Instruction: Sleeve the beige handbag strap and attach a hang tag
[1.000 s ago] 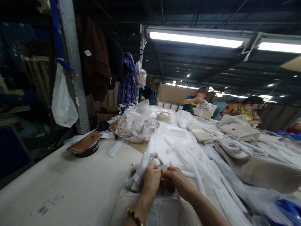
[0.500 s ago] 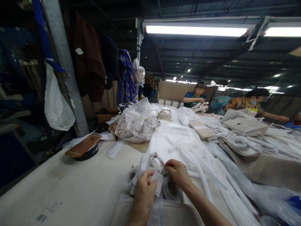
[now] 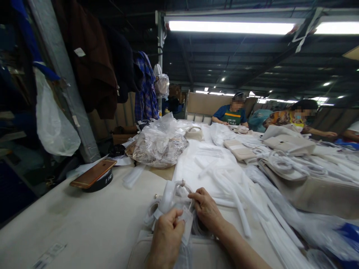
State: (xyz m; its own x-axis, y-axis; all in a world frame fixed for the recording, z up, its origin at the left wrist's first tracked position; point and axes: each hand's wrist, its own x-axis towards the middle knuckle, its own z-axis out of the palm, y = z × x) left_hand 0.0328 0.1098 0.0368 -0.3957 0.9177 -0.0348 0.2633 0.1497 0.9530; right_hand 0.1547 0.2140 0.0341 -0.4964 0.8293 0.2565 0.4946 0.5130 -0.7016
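A beige handbag (image 3: 207,254) lies before me at the bottom of the view, its handle (image 3: 183,183) standing up and partly wrapped in white padding (image 3: 168,196). Fingers of my left hand (image 3: 167,235) are closed on a white hang tag (image 3: 187,226) over the bag's top. Beside the handle, my right hand (image 3: 207,211) pinches a thin string that seems to run down to the tag; the fingertips partly hide it. A coiled, wrapped strap (image 3: 151,211) sits left of the handle.
An orange-backed phone (image 3: 94,173) rests on a black round roll (image 3: 102,181) at left. Plastic-covered goods (image 3: 159,144) are heaped ahead. White padding strips (image 3: 232,198) and beige bags (image 3: 305,190) lie at right. Two co-workers (image 3: 231,114) are across the table.
The view has shifted slightly, moving things left and up. My right hand has come closer to my left, still pinching. One co-worker across the table has lowered the hands and the pale items.
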